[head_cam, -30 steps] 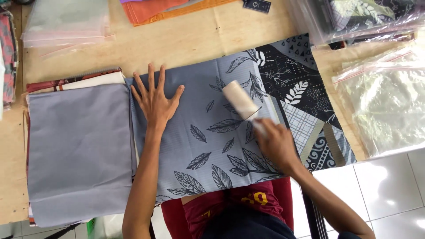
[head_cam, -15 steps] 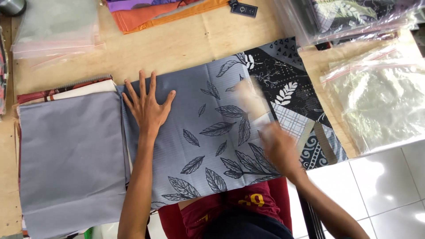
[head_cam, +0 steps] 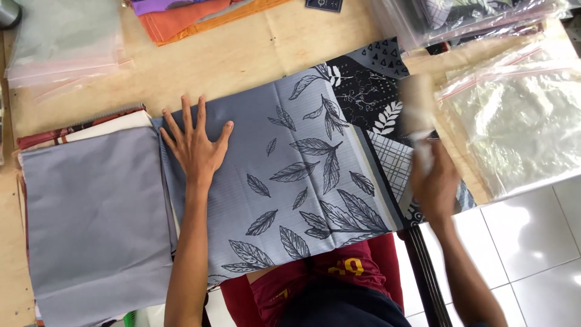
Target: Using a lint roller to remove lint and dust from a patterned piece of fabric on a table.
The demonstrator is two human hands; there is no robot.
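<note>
Pressing flat with the splayed left hand (head_cam: 196,148) a soft, light, limp grey leaf-printed folded cloth (head_cam: 290,181) lying mid-worktop (head_cam: 254,54), best pinned by palm near its left edge, while the right hand (head_cam: 433,181), clenched round a blurred pale lint roller (head_cam: 417,112), hovers right.

brightness: bright, even daylight over my table (head_cam: 254,54), colours clear.
shadows: soft and faint, a thin one under my left hand (head_cam: 195,145).
glare: white sheen on the plastic bags (head_cam: 514,121) and the floor tiles (head_cam: 532,230).
blur: my right hand (head_cam: 434,181) and the pale roller (head_cam: 417,112) are smeared by motion.
focus: the leaf-print cloth (head_cam: 302,181) is sharp.
</note>
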